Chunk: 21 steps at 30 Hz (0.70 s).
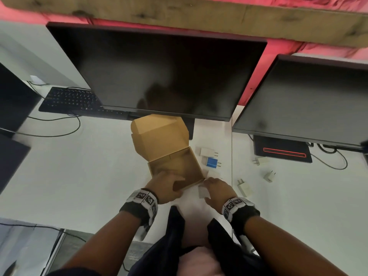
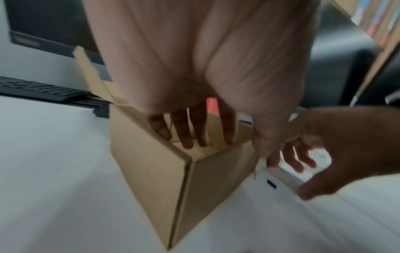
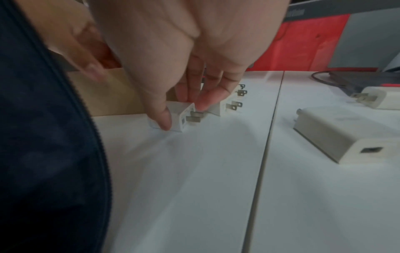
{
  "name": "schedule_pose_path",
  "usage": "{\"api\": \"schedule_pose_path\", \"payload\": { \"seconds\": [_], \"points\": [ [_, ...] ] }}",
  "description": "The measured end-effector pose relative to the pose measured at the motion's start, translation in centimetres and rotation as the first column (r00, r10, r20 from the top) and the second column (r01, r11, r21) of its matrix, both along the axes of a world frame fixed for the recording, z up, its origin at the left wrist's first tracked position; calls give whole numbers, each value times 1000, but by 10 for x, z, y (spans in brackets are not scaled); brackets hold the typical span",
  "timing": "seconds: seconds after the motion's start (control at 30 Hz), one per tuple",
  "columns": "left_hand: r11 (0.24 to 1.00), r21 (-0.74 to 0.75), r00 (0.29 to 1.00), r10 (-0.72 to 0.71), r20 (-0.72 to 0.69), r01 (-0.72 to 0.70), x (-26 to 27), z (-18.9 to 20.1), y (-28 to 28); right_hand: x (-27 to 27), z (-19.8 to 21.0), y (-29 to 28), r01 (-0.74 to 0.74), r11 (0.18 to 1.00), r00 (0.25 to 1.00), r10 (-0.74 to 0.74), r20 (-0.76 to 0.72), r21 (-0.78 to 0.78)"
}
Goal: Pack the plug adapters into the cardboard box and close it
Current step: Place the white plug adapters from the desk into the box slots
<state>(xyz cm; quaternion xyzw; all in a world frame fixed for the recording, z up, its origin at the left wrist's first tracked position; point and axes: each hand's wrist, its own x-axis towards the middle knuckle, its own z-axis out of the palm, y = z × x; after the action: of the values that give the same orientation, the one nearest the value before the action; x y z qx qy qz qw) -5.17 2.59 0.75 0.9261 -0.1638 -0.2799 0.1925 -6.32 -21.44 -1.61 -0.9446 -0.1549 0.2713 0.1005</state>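
Note:
The cardboard box (image 1: 194, 166) stands open mid-table with its lid (image 1: 159, 134) tipped back. My left hand (image 1: 168, 183) holds its near corner, fingers (image 2: 188, 135) inside and thumb outside the wall. Just right of that corner, my right hand (image 1: 207, 188) pinches a white plug adapter (image 3: 179, 118) that lies on the table, thumb on one side and fingers on the other. Another white adapter (image 3: 216, 107) lies right behind it. A blue adapter (image 1: 212, 162) and a white one (image 1: 207, 151) sit beside the box's right wall. The box looks empty.
More white adapters lie to the right (image 1: 244, 188), (image 1: 269, 176), (image 1: 261, 160). A large monitor (image 1: 159, 72) stands right behind the box, with a second one (image 1: 310, 100) at right. A keyboard (image 1: 69, 100) and cables lie at back left. A seam (image 1: 232, 176) splits the white table.

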Motion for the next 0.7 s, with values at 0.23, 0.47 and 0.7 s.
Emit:
{"api": "schedule_pose_path", "payload": {
  "seconds": [0.23, 0.47, 0.7],
  "points": [
    [744, -122, 742, 667, 70, -657, -7, -4, 50, 2, 19, -13, 113, 956, 990, -133, 55, 270],
    [622, -149, 636, 717, -285, -768, 17, -28, 74, 20, 41, 12, 121, 904, 977, -181, 111, 410],
    [667, -243, 689, 561, -459, -705, 27, -24, 43, 35, 38, 51, 142, 954, 988, -155, 27, 264]
  ]
}}
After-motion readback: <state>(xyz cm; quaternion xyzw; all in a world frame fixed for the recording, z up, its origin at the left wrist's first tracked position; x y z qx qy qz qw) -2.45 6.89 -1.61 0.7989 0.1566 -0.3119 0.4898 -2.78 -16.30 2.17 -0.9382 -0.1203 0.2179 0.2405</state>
